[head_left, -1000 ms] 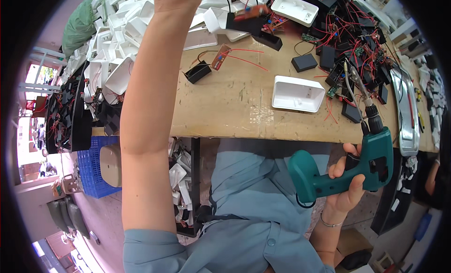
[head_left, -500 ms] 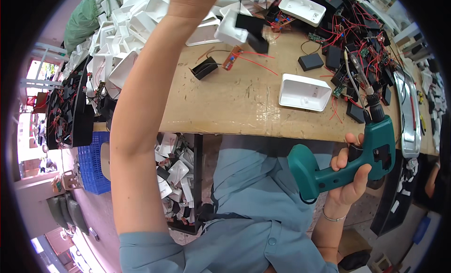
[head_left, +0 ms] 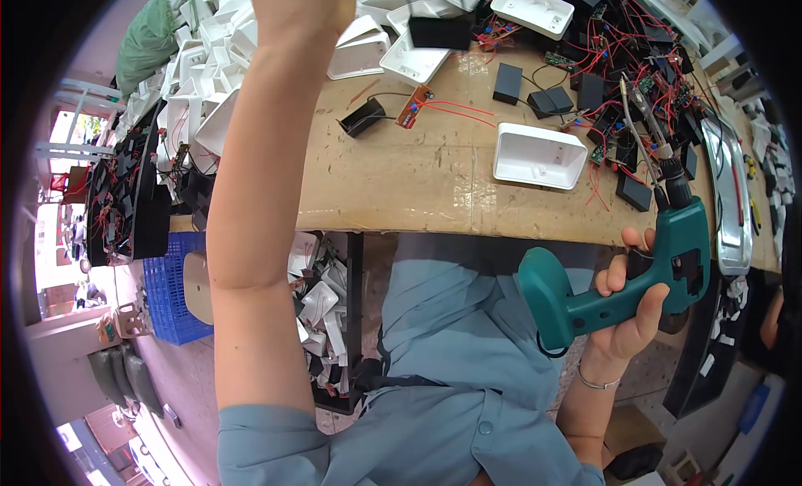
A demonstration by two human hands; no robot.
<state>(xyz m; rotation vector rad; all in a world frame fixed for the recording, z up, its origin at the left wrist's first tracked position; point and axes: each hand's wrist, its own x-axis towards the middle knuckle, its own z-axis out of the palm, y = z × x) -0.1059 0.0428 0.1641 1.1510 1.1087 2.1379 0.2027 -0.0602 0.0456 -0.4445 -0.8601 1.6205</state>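
Observation:
My right hand (head_left: 628,315) is wrapped round the handle of a green soldering gun (head_left: 681,235), whose tip points up over the heap of parts. My left arm reaches across the table to the far edge, where the left hand (head_left: 305,8) is cut off by the picture's top; its fingers are hidden. Right of it, a black box (head_left: 440,33) appears with dark wires above it. On the table lie a small brown circuit board (head_left: 411,108) with red wires and an open black holder (head_left: 362,118). An open white case (head_left: 540,157) stands near the soldering gun.
White cases (head_left: 225,39) are heaped at the far left. Black boxes, including one (head_left: 507,83) lying apart, and red-wired boards (head_left: 585,60) crowd the far right. A metal tray (head_left: 728,202) lies at the right edge. A blue crate (head_left: 171,290) stands below left.
My left hand has moved left at the far edge. A blurred black piece near the middle has gone, and a black box now lies farther right. The soldering gun has shifted slightly right.

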